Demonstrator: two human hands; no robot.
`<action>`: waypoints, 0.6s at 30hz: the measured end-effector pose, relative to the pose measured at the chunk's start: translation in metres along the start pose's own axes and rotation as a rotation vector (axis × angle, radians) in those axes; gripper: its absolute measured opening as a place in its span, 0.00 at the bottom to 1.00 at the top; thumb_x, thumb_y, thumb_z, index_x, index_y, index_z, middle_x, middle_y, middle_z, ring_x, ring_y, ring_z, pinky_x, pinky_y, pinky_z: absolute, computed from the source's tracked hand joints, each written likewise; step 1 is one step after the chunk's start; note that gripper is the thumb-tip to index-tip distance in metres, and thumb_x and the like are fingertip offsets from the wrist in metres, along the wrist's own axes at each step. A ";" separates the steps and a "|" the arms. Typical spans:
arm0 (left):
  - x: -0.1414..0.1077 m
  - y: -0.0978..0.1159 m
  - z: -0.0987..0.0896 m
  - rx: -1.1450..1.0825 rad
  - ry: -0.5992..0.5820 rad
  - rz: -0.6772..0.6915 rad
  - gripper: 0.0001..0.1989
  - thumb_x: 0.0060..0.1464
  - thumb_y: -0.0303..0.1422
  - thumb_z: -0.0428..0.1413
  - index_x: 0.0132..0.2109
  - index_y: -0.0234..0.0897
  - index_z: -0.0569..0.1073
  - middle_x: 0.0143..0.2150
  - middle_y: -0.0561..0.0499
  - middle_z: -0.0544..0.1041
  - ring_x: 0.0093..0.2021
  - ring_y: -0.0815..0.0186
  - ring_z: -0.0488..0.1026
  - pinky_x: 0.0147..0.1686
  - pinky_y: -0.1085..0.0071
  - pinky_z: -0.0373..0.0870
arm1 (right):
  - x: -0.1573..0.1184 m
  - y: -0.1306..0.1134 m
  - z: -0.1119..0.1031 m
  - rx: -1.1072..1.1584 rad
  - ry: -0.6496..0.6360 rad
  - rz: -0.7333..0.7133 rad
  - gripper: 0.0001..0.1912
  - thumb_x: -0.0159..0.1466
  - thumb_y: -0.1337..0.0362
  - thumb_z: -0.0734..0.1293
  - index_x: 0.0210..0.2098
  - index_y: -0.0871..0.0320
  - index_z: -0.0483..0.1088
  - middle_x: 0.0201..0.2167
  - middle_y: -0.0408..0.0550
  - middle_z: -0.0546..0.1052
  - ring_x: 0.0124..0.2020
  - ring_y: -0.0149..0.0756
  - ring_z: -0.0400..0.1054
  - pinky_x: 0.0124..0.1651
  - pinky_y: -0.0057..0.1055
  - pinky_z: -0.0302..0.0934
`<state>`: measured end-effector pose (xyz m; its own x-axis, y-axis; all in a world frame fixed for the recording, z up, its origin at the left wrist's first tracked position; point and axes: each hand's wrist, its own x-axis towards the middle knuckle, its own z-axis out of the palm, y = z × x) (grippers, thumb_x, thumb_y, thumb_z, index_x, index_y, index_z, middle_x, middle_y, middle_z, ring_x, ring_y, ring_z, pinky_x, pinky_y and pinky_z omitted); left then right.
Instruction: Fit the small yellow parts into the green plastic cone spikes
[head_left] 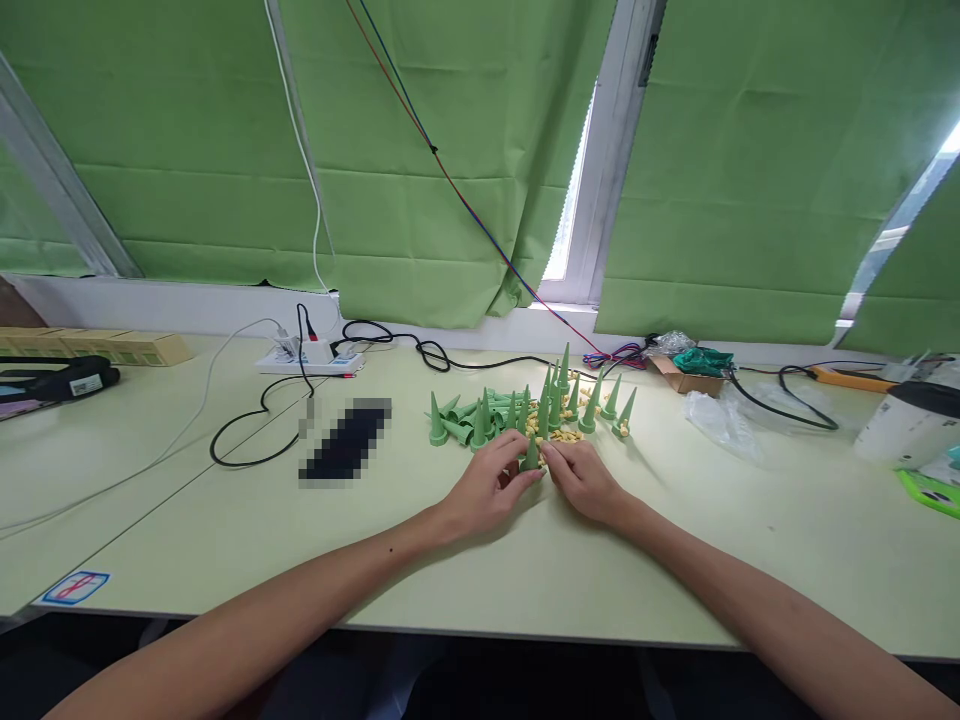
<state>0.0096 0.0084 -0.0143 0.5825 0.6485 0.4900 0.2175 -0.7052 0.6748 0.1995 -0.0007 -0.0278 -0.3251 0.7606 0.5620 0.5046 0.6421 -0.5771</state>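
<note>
My left hand (496, 482) is closed around a small green cone (531, 456) that stands upright near the front of a cluster. Close beside it on the right, my right hand (583, 480) has its fingers pressed together at the edge of the cone; whatever they hold is hidden. Behind both hands several green cones (589, 408) stand upright on round bases. More green cones (459, 420) lie on their sides in a heap to the left. Small yellowish pieces (568, 436) are scattered among the standing cones.
A power strip (311, 360) with a black cable (247, 462) sits at the back left. Toward the right lie a clear plastic bag (720, 425), a small cardboard box (686, 376) and a white cup (911, 425). A blurred dark rectangle (346, 440) lies left of the cones.
</note>
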 end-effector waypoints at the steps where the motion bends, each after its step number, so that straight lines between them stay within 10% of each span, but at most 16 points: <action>1: 0.000 0.000 0.000 0.003 -0.007 0.005 0.07 0.63 0.35 0.52 0.39 0.36 0.70 0.36 0.52 0.63 0.30 0.71 0.61 0.24 0.75 0.62 | 0.000 -0.001 0.000 0.012 -0.002 0.018 0.22 0.73 0.61 0.52 0.21 0.55 0.48 0.16 0.37 0.53 0.19 0.29 0.47 0.27 0.31 0.44; 13: 0.000 0.007 0.002 -0.029 0.045 -0.083 0.09 0.63 0.38 0.52 0.45 0.38 0.70 0.49 0.47 0.67 0.29 0.72 0.66 0.27 0.72 0.68 | 0.001 -0.006 0.001 0.070 0.085 0.099 0.24 0.73 0.55 0.53 0.21 0.55 0.50 0.15 0.38 0.55 0.18 0.29 0.49 0.24 0.30 0.45; 18: -0.001 0.009 0.003 -0.122 0.139 -0.194 0.16 0.61 0.41 0.55 0.52 0.40 0.65 0.39 0.51 0.70 0.27 0.70 0.67 0.24 0.74 0.65 | 0.001 -0.005 0.000 0.160 0.198 0.147 0.25 0.73 0.49 0.53 0.23 0.54 0.53 0.16 0.39 0.58 0.18 0.29 0.52 0.23 0.29 0.48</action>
<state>0.0140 0.0005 -0.0101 0.4239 0.8074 0.4104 0.2140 -0.5296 0.8208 0.1966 -0.0035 -0.0241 -0.0876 0.8233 0.5608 0.3974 0.5451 -0.7382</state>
